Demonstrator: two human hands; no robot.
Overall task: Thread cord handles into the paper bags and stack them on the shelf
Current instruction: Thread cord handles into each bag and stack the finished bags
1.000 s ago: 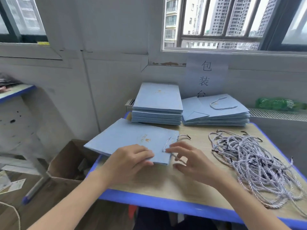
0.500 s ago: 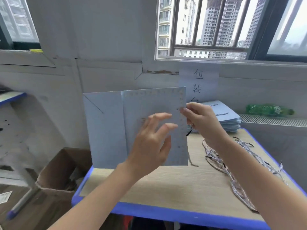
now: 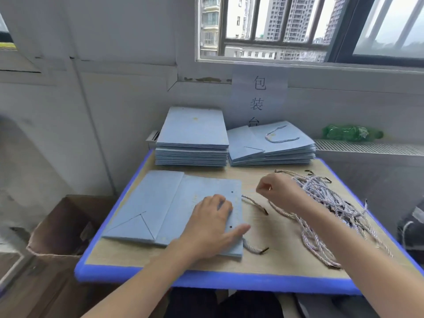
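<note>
Left hand [image 3: 212,222] lies flat on the bag [image 3: 174,212], fingers straight and spread, thumb out past the bag's right edge; right hand [image 3: 278,191] hovers over the table [image 3: 270,260] just right of the bag, fingers curled, seemingly pinching a cord [image 3: 286,213] that trails toward the near edge, though the grip itself is hard to make out. Bag is blue, lying flat on the left half of the wood-top, blue-edged table, folded bottom to the left, two punched holes near its right edge; cord ends with dark tips stick out from under that right edge, one near the upper hole, one near the lower corner. Cord pile [image 3: 325,198] sits on the right half, touching the right forearm. At the back, left stack [image 3: 192,138] of flat bags, neat; right stack [image 3: 270,145] beside it, looser, top bag with a cord handle showing. Paper sign [image 3: 259,95] on the wall behind; window [image 3: 298,28] above, towers outside; green bottle [image 3: 351,133] on the ledge at right; open cardboard box [image 3: 62,228] on the floor left of the table.
</note>
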